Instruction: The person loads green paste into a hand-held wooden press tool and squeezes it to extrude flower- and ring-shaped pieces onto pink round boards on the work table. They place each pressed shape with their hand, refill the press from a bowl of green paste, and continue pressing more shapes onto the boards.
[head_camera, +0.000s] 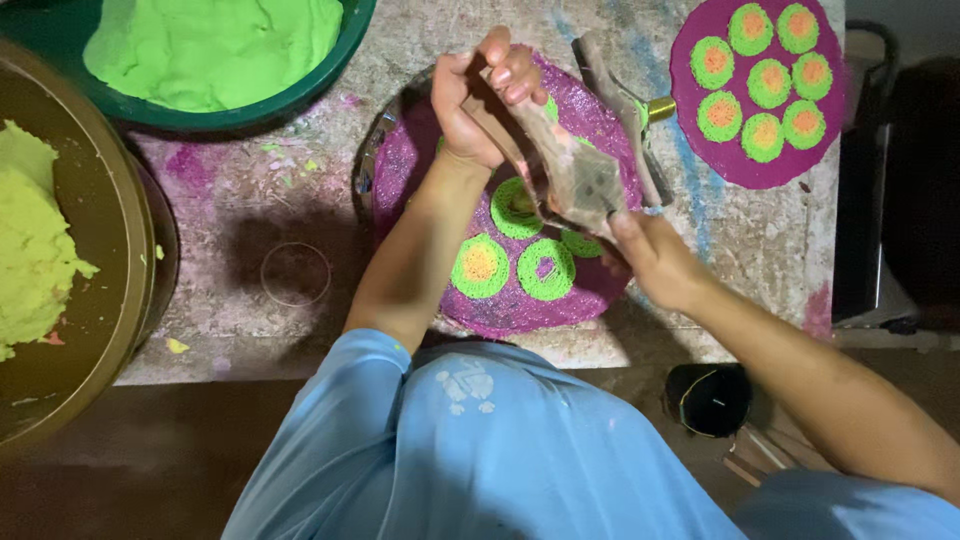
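Hands (480, 100) (650, 255) grip worn wooden press (570, 170); stringy purple disc (590, 285) below.

This looks like a small food-making workshop, worked by hand. A rough, stained desk (300, 210) carries a green basin (300, 95) of bright green dough, a brown tub (110, 240) of yellow dough, and purple round trays (700, 120) filled with green and orange noodle-like coils (480, 266). A worn wooden press (575, 180) lies over one tray.
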